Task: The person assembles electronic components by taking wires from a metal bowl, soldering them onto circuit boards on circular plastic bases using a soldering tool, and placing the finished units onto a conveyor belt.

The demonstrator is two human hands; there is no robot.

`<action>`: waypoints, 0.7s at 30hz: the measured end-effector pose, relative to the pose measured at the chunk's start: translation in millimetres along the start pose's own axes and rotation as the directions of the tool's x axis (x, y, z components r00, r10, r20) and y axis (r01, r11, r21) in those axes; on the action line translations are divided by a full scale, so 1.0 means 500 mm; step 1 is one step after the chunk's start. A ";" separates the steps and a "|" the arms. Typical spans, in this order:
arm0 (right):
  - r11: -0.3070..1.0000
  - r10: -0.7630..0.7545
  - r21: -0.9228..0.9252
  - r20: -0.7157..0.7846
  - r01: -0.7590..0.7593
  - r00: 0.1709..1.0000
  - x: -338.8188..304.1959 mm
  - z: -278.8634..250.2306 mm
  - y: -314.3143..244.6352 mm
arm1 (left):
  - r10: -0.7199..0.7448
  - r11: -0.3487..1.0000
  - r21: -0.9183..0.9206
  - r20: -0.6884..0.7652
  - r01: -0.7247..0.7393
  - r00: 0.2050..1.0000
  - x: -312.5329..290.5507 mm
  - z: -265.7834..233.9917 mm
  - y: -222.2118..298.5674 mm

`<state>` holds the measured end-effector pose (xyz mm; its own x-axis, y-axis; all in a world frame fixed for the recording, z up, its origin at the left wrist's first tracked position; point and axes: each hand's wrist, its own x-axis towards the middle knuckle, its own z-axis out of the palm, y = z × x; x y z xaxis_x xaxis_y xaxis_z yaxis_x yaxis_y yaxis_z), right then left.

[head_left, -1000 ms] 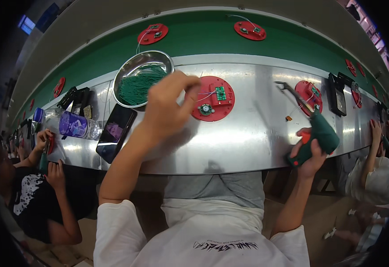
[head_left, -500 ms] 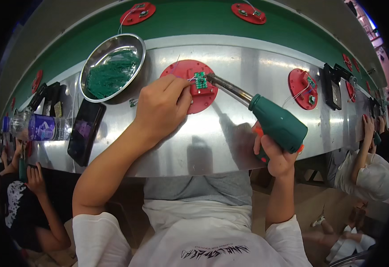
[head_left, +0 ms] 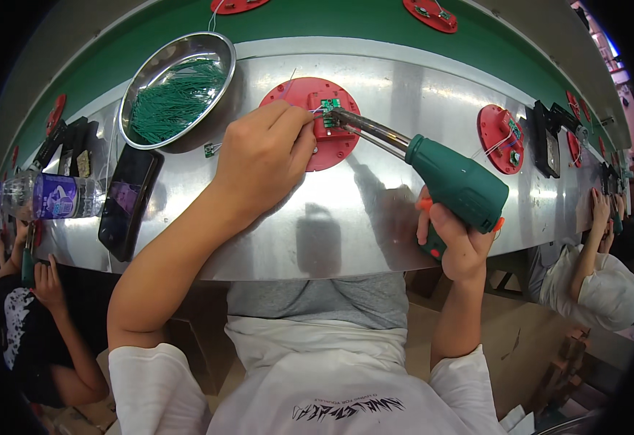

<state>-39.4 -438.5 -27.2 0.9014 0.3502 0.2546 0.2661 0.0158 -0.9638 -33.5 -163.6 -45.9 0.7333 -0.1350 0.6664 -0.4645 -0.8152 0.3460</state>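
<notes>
My right hand (head_left: 462,239) is closed round a green soldering gun (head_left: 458,185) with orange parts. Its metal tip rests at a small green circuit board (head_left: 330,106) and hides part of it. The board sits on a raised red block of a round red plastic disc (head_left: 288,93). My left hand (head_left: 266,148) lies over the disc's left part, thumb and fingers pinched on a thin wire (head_left: 317,109) at the board's left edge. The fingers hide most of that wire.
A steel bowl (head_left: 125,109) of green wires stands at the back left, beside a phone (head_left: 130,199) and a bottle (head_left: 56,196). A small loose board (head_left: 209,150) lies near the bowl. Another red disc (head_left: 492,138) is to the right, near a black stand (head_left: 545,141). Co-workers sit both sides.
The soldering tip has moved a little left, further over the circuit board. My left hand keeps its pinch beside the board. The whole view has shifted slightly.
</notes>
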 end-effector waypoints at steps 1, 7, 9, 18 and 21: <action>1.000 0.009 0.018 -0.010 -0.009 1.000 -0.002 0.000 0.000 | 0.001 1.000 -0.004 0.005 -0.001 1.000 0.000 0.002 0.001; 0.988 0.099 0.119 -0.038 -0.094 0.994 0.002 0.005 -0.010 | 0.012 1.000 0.004 0.001 -0.012 1.000 -0.003 0.006 -0.003; 0.985 0.094 0.148 -0.055 -0.085 0.994 0.002 0.010 -0.005 | 0.011 1.000 0.016 0.008 -0.011 1.000 -0.005 0.004 -0.006; 0.984 0.049 0.177 -0.085 -0.034 0.995 -0.009 0.007 -0.006 | 0.035 0.999 0.007 -0.011 -0.035 0.999 -0.002 0.010 -0.005; 0.991 0.039 0.127 -0.057 -0.032 0.998 -0.004 0.006 -0.011 | 0.037 0.999 0.007 -0.006 -0.037 0.999 0.001 0.008 -0.003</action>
<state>-43.7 -436.6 -22.6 0.9290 0.2969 0.2208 0.1919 0.1236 -0.9736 -30.6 -164.8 -48.8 0.7129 -0.1616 0.6824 -0.4874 -0.8139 0.3164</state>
